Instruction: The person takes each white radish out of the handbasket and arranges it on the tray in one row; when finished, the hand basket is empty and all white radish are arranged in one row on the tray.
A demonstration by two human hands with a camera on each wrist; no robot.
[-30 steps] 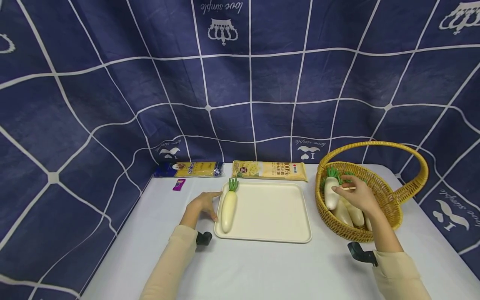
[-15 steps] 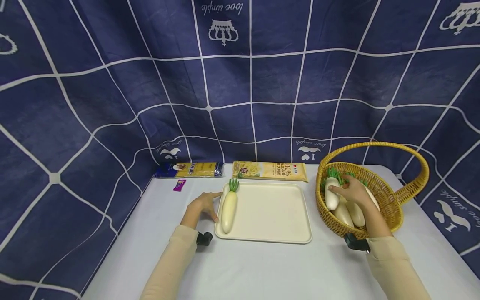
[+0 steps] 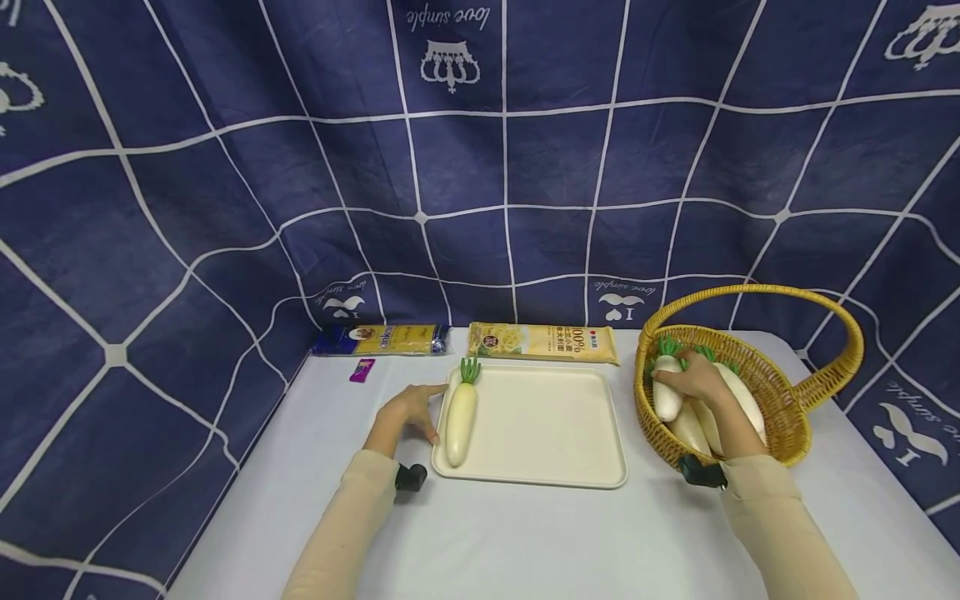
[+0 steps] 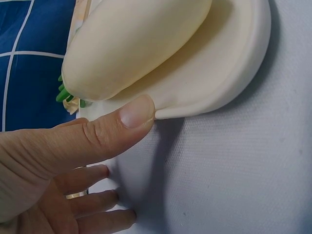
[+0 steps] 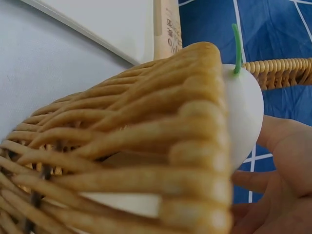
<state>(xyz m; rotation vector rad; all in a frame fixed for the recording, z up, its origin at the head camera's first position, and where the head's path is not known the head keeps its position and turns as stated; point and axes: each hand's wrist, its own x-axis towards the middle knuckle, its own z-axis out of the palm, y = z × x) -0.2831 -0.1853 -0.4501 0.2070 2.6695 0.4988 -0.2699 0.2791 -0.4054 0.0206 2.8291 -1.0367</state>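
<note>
In the head view, a white radish with green leaves (image 3: 461, 423) lies along the left side of a cream tray (image 3: 543, 425). My left hand (image 3: 406, 414) rests at the tray's left edge, thumb and index finger spread; in the left wrist view the thumb (image 4: 131, 117) touches the rim and the other fingers extend loosely. Inside a wicker basket (image 3: 651, 433), my right hand (image 3: 701, 379) grips the upper part of a white radish (image 3: 666, 402), whose lower end points toward me. From the right wrist, the basket wall hides much of this radish (image 5: 246, 117).
More white radishes (image 3: 742, 400) lie in the basket, under its tall arched handle (image 3: 750, 289). Behind the tray are a yellow pasta packet (image 3: 543, 342) and a blue-and-yellow packet (image 3: 382, 340). A small purple wrapped sweet (image 3: 362, 370) lies at the left.
My right hand has moved slightly left within the basket and closed round the white radish, uncovering another radish at the right. My left hand and the tray have stayed put.
</note>
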